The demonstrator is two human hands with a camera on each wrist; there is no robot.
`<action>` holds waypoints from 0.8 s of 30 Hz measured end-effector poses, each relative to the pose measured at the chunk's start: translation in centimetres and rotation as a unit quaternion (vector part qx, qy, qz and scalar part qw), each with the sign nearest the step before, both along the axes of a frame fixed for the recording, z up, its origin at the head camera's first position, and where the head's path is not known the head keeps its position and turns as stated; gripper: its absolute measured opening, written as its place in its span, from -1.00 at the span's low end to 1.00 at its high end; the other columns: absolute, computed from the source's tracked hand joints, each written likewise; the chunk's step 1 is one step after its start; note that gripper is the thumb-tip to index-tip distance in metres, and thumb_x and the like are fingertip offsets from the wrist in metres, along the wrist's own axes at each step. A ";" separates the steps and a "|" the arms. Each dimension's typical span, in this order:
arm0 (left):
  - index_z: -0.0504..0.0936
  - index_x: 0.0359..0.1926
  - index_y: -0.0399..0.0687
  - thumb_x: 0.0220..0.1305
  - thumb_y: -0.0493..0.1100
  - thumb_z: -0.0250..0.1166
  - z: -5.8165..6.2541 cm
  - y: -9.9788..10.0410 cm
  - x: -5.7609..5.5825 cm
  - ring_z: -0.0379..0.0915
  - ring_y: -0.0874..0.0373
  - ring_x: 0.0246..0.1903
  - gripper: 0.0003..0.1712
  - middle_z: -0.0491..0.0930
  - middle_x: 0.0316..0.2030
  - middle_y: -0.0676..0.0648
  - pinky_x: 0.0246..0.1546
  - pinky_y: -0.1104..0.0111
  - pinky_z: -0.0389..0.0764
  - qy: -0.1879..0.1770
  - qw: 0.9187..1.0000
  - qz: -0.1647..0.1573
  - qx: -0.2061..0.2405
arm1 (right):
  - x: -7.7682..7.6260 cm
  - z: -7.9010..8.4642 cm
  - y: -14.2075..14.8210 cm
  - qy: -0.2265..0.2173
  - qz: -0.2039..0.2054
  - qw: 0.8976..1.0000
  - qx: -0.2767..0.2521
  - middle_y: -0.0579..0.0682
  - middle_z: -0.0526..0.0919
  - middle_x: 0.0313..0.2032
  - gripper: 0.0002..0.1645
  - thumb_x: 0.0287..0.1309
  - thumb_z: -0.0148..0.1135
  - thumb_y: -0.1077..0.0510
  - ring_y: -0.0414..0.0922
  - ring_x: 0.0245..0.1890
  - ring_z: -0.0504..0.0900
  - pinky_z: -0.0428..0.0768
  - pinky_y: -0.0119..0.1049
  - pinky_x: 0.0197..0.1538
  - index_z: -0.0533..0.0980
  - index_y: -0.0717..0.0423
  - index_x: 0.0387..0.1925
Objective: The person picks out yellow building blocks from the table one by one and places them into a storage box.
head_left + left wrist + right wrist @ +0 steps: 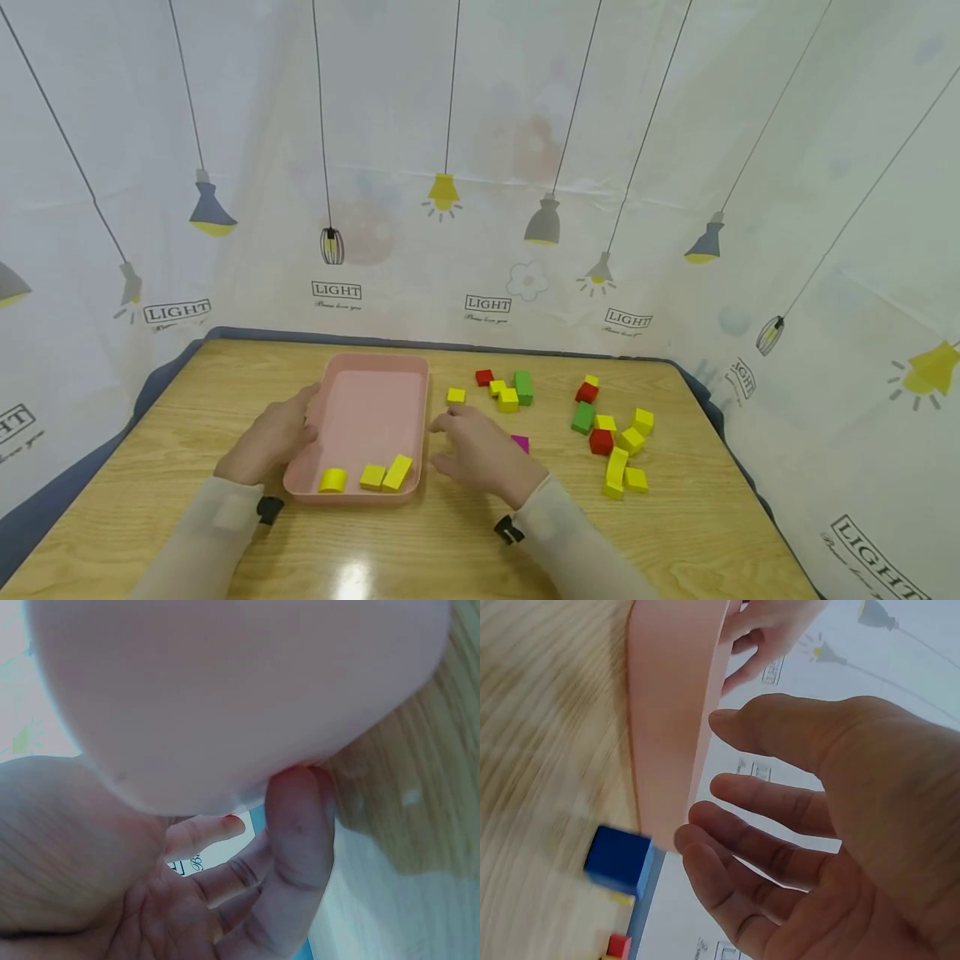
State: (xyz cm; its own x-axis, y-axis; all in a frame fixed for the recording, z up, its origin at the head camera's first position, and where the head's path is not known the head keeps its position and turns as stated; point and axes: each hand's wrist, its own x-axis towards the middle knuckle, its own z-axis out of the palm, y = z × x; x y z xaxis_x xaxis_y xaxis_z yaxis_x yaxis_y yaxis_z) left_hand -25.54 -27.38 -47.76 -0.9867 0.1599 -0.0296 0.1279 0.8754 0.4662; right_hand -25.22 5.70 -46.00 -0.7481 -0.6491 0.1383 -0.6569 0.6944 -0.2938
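Observation:
A pink tray (pixel 378 362) stands on the left half of the table. My left hand (pixel 273 437) grips its left rim, with the thumb over the edge and fingertips on the outer wall (pixel 240 697). Inside the tray's near end lie a rounded yellow block (pixel 332 481), a yellow cube (pixel 372 477) and a yellow oblong block (pixel 397 472). Just right of the tray, my right hand (pixel 487 454) hovers with its fingers loosely bent and holds nothing. Near its fingers, a blue block (pixel 616 859) sits on the table; in the head view that block is hidden.
Beyond the right hand lie a yellow block (pixel 456 396), a red block (pixel 484 377), a green block (pixel 523 387) and a partly covered magenta block (pixel 521 442). Farther right spreads a group of several yellow, red (pixel 601 442) and green (pixel 582 417) blocks. A printed curtain (pixel 405 108) surrounds the table.

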 end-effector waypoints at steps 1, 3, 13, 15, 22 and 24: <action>0.04 0.48 -0.43 0.36 -0.35 0.20 0.0 0.0 0.0 0.57 -0.16 -0.12 -0.22 0.53 0.03 -0.49 -0.04 -0.09 0.56 -0.002 1.000 0.002 0.001 | -0.3 -0.2 0.4 0.004 -0.006 1.000 0.000 -0.08 0.58 -0.05 -0.48 0.16 0.46 -0.04 -0.19 -0.16 0.49 0.59 -0.35 -0.07 0.60 0.06 0.11; 0.04 0.49 -0.43 0.36 -0.35 0.19 0.1 0.0 0.0 0.56 -0.11 -0.18 -0.22 0.55 0.01 -0.47 -0.05 -0.08 0.57 -0.006 1.000 0.004 0.001 | -1.0 -0.5 1.3 0.008 -0.019 1.000 0.000 -0.06 0.55 -0.02 -0.48 0.15 0.46 -0.04 -0.18 -0.15 0.49 0.59 -0.32 -0.04 0.60 0.06 0.11; 0.02 0.50 -0.43 0.39 -0.34 0.18 0.1 0.1 0.0 0.55 -0.21 -0.04 -0.21 0.49 0.09 -0.51 0.03 -0.12 0.52 -0.016 1.000 0.009 0.002 | -4.3 0.4 5.3 -0.002 -0.085 0.996 0.011 -0.01 0.51 0.08 -0.45 0.19 0.43 -0.03 -0.13 -0.08 0.51 0.57 -0.19 0.06 0.55 0.02 0.18; 0.02 0.50 -0.42 0.39 -0.34 0.19 0.1 0.1 0.0 0.54 -0.18 -0.06 -0.21 0.49 0.10 -0.51 0.03 -0.12 0.51 -0.017 1.000 0.010 0.003 | -5.0 0.5 5.8 -0.007 -0.098 0.995 0.016 -0.01 0.50 0.07 -0.45 0.19 0.43 -0.02 -0.13 -0.10 0.51 0.58 -0.21 0.05 0.55 0.00 0.19; 0.01 0.51 -0.41 0.38 -0.34 0.19 -0.1 0.0 0.0 0.54 -0.12 -0.11 -0.20 0.47 0.12 -0.51 0.02 -0.10 0.53 -0.017 1.000 0.011 0.011 | -7.0 0.0 7.0 -0.013 -0.108 0.993 0.037 0.00 0.48 0.14 -0.37 0.11 0.49 0.05 -0.07 0.02 0.53 0.55 -0.16 0.13 0.54 0.05 0.23; 0.01 0.50 -0.41 0.38 -0.34 0.19 -0.1 0.0 -0.1 0.54 -0.12 -0.11 -0.19 0.47 0.12 -0.52 0.01 -0.10 0.53 -0.017 1.000 0.011 0.010 | -7.3 -0.2 7.2 -0.018 -0.104 0.993 0.043 0.00 0.48 0.15 -0.35 0.11 0.49 0.05 -0.06 0.05 0.52 0.54 -0.14 0.15 0.53 0.06 0.24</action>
State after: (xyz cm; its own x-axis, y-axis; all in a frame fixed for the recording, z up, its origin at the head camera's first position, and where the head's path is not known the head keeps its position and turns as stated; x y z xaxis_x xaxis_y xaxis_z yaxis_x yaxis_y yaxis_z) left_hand -25.63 -27.40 -47.90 -0.9884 0.1397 -0.0599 0.0931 0.8679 0.4880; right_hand -32.52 12.86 -46.16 -0.8710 -0.4875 0.0608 -0.4862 0.8378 -0.2486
